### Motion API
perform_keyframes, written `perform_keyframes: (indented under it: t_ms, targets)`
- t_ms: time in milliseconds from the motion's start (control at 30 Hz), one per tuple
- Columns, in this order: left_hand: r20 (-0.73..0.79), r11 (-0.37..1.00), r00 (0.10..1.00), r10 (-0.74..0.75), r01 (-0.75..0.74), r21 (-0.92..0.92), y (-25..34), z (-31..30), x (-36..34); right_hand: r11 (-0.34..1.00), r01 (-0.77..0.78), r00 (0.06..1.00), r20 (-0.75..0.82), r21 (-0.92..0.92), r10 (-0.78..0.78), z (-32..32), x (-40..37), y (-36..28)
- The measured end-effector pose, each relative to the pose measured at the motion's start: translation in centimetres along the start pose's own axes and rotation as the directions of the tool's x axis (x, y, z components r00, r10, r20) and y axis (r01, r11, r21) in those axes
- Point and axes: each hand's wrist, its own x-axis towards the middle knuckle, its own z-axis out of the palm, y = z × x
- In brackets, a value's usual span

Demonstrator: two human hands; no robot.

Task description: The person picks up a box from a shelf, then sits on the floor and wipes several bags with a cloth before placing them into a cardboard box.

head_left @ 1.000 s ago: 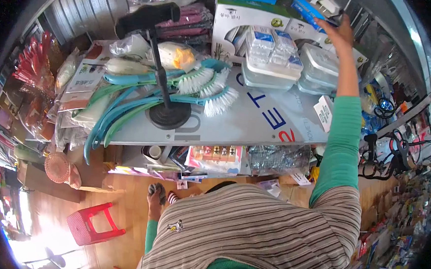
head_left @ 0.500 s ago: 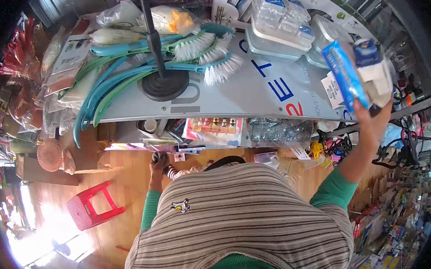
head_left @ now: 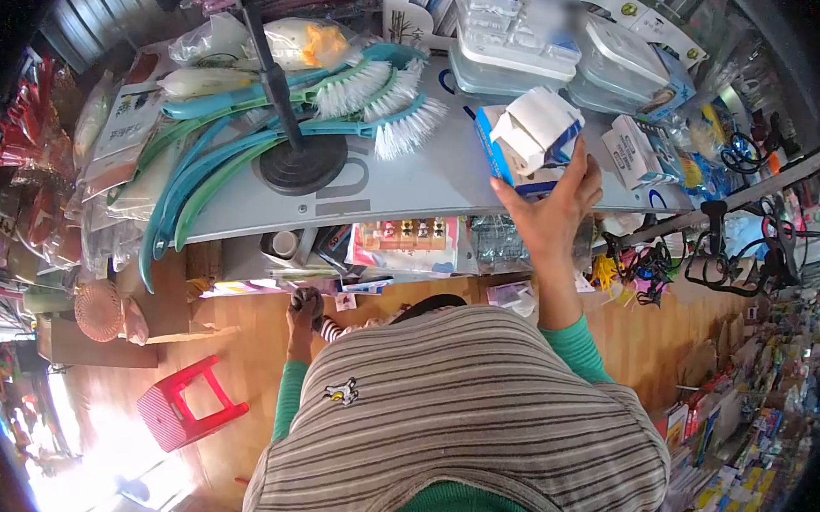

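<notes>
My right hand [head_left: 553, 213] grips a blue and white box [head_left: 496, 153] with an open white carton [head_left: 536, 132] against it, over the front part of the grey shelf [head_left: 414, 186]. Its thumb is at the lower left and the fingers are at the right side. Clear plastic containers [head_left: 515, 70] stand just behind. Down at the left, my left hand [head_left: 301, 320] is closed around a dark grey bundle [head_left: 307, 301], probably cloth, below the shelf edge.
Green and blue brushes [head_left: 239, 138] lie on the shelf's left, beside a black stand [head_left: 301, 163]. At right are a small white box [head_left: 630, 152] and a metal rail [head_left: 742, 197] with black hooks. A red stool [head_left: 170, 410] stands on the floor.
My right hand has moved left along the shelf with the blue and white boxes, which are now in front of the plastic containers. My left hand has stayed almost in place.
</notes>
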Motion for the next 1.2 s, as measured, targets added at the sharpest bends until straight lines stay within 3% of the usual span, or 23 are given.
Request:
perform_keyframes:
  t_ms: [33, 100, 400, 533, 600, 633, 667, 733, 800, 833, 900, 933, 1000, 1200]
  targets:
    - [-0.001, 1.000, 1.000, 0.002, -0.002, -0.001, -0.3, -0.4, -0.2, 1.000, -0.007, 1.000, 0.008, 0.019, 0.007, 0.2, 0.1, -0.2]
    - [-0.271, 0.973, 0.949, -0.162, 0.199, 0.114, -0.7, -0.8, -1.2, 1.000, 0.001, 0.999, 0.053, 0.019, -0.002, 0.2, 0.2, -0.6]
    - [-0.118, 0.983, 0.976, -0.184, 0.185, -0.006, 1.9, 0.7, -5.6, 0.982, 0.181, 0.965, 0.183, 0.060, -0.189, -0.9, -0.1, -0.9]
    - [-0.246, 0.989, 0.958, -0.147, 0.142, -0.038, 1.8, 1.4, -4.7, 0.949, 0.152, 0.975, 0.117, 0.276, -0.189, -2.1, 2.8, 0.9]
    - [-0.117, 0.997, 0.991, -0.066, 0.071, 0.035, 1.0, 0.2, -3.5, 0.955, 0.291, 0.956, 0.023, 0.057, -0.292, -3.3, 4.8, 0.9]
    - [-0.103, 0.999, 0.994, -0.039, 0.042, 0.021, 1.3, 0.9, -3.2, 0.926, 0.334, 0.938, 0.031, 0.176, -0.344, -3.5, 5.8, 0.8]
    - [-0.038, 0.981, 0.999, -0.026, 0.018, -0.195, 1.7, 1.5, -3.2, 0.918, 0.360, 0.932, -0.008, 0.169, -0.364, -3.5, 7.0, 0.5]
    - [0.042, 0.915, 0.999, 0.012, 0.006, -0.403, 1.1, 1.3, -3.3, 0.874, 0.424, 0.860, 0.195, 0.239, -0.471, -3.1, 8.1, -0.2]
    - [-0.071, 0.992, 0.996, 0.059, -0.051, 0.115, -0.4, 0.0, -2.6, 0.860, 0.444, 0.836, 0.230, 0.251, -0.498, -1.5, 8.5, 0.4]
    - [-0.065, 0.992, 0.995, 0.071, -0.064, 0.111, -0.6, -0.1, -2.3, 0.854, 0.437, 0.820, 0.265, 0.283, -0.508, -0.9, 8.5, 0.3]
    - [-0.038, 0.976, 0.999, 0.033, -0.040, -0.216, -1.0, -0.4, -2.6, 0.869, 0.408, 0.825, 0.294, 0.281, -0.482, -0.6, 8.2, -0.6]
    - [-0.061, 0.971, 0.998, 0.018, -0.032, -0.237, -1.1, -0.8, -3.2, 0.869, 0.404, 0.823, 0.302, 0.286, -0.481, -0.4, 8.0, -0.9]
    - [-0.142, 0.991, 0.990, -0.018, -0.002, -0.136, -1.7, -1.5, -3.9, 0.890, 0.369, 0.865, 0.250, 0.270, -0.435, 0.1, 7.6, -1.0]
    - [-0.271, 0.996, 0.959, -0.080, 0.085, 0.004, -2.7, -2.9, -6.3, 0.859, 0.462, 0.878, 0.023, 0.220, -0.478, -0.7, 7.5, 1.4]
